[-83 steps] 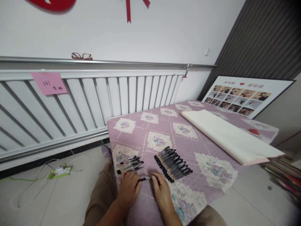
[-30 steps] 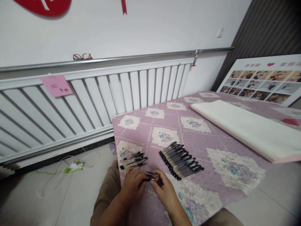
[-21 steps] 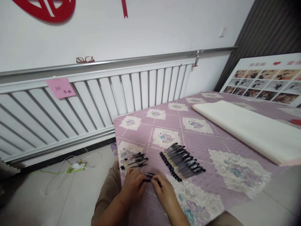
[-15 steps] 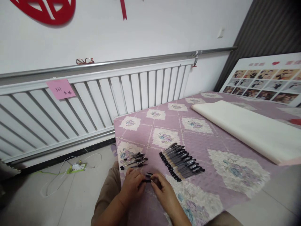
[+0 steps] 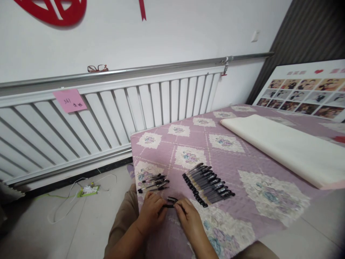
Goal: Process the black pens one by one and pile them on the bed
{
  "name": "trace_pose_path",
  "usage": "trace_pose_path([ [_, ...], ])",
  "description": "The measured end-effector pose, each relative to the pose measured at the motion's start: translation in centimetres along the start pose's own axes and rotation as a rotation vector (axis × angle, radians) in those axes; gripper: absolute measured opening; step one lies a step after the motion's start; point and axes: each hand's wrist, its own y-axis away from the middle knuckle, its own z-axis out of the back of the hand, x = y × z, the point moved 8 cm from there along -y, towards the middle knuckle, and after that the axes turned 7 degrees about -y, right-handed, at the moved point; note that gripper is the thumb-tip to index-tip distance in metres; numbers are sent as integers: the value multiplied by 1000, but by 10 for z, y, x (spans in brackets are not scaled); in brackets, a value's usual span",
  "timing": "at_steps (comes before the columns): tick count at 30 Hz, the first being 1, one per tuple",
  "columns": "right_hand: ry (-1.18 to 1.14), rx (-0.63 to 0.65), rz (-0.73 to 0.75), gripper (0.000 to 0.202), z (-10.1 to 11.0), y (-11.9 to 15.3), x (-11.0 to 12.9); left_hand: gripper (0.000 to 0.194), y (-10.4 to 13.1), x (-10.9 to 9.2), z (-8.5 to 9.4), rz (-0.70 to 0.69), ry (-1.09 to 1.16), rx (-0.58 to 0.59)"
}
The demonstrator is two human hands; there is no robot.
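Between the fingers of both hands, low over the floral surface, was a slim black pen, roughly level. The left hand gripped one end, its fingers closed, while the right hand pinched the other between thumb and forefinger. A dark, narrow piece showed just beyond the pen, by the right fingertips; whether that hand held it too could not be told. Past the left hand, a small loose group of pens lay near the edge of the surface. Farther right, a long row of pens lay side by side on a slant, black ends lined up. Well apart from these rested a folded cream sheet, with a photo board standing tilted behind it. Along the wall ran a white radiator bearing a pink note, and glasses sat at the metal pipe above. On the floor to the left lay a green-edged power strip among cables.
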Motion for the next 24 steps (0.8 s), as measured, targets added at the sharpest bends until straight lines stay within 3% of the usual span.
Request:
trace_pose_path([
  [9,-202,34,-115,14,3,3,-13,18,-2,-1,3,27,23,27],
  [17,-391,-77,-217,20,14,1,-22,19,-3,-1,7,43,45,10],
  [24,-309,-31,-167,18,11,2,-16,20,-2,-2,7,17,26,-14],
])
